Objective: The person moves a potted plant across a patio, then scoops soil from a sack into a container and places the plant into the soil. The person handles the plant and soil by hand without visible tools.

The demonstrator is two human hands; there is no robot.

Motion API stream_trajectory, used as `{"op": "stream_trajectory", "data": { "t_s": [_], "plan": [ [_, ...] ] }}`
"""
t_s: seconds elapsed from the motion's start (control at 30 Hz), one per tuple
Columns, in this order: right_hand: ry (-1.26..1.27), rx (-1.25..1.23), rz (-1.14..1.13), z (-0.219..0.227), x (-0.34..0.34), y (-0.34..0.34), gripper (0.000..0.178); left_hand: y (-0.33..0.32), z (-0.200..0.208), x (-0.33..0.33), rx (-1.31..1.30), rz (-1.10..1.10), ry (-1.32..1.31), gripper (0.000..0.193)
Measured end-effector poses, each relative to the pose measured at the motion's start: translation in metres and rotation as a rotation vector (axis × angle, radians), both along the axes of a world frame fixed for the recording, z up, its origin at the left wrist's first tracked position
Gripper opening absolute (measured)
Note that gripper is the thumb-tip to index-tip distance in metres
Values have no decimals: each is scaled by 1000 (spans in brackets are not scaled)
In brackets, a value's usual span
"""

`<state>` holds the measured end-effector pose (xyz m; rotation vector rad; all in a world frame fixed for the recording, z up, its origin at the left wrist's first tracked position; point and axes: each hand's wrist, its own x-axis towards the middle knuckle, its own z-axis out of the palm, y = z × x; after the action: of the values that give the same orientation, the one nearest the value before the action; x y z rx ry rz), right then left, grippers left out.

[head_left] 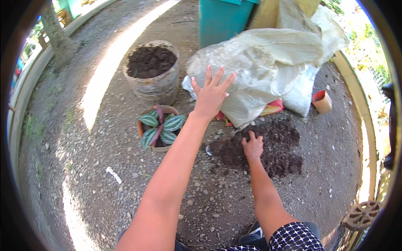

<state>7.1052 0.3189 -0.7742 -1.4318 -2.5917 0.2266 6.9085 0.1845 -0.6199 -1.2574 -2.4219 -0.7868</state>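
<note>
My left hand (210, 96) is raised with all its fingers spread wide and nothing in it, in front of a large whitish plastic sack (259, 54). My right hand (253, 147) reaches down to a heap of dark loose soil (281, 144) on the ground. Its fingers are apart and touch the soil's left part; the tips are partly hidden. Left of my left forearm stands a brown pot (171, 110) holding a plant (161, 127) with striped green and silver leaves. Behind it is a clear plastic container (153, 90) filled with dark soil.
Pebbly ground (209, 201) lies around me. A small reddish-brown pot (322, 102) stands right of the sack. At the back is a teal bin (224, 21). A round slotted metal piece (362, 215) is at the lower right. A tree trunk (56, 37) and concrete kerb (26, 88) edge the left.
</note>
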Motion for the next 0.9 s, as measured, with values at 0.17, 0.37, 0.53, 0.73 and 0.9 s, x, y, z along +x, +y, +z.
{"op": "stream_trajectory", "data": {
  "t_s": [0.17,0.37,0.53,0.73,0.9],
  "plan": [
    [81,-158,-101,9,-1,11,38,-54,25,-38,-5,55,131,46],
    [662,-356,-297,5,12,17,27,-101,20,-70,5,342,126,41],
    [1349,-1274,-320,45,-6,2,29,-104,-2,-69,129,369,144,17],
    [1346,-1515,169,146,-104,-61,34,-125,-16,-55,327,265,70,12],
    [1249,-1057,639,210,-230,-125,29,-143,-16,-56,329,182,-17,12]
  ]
}}
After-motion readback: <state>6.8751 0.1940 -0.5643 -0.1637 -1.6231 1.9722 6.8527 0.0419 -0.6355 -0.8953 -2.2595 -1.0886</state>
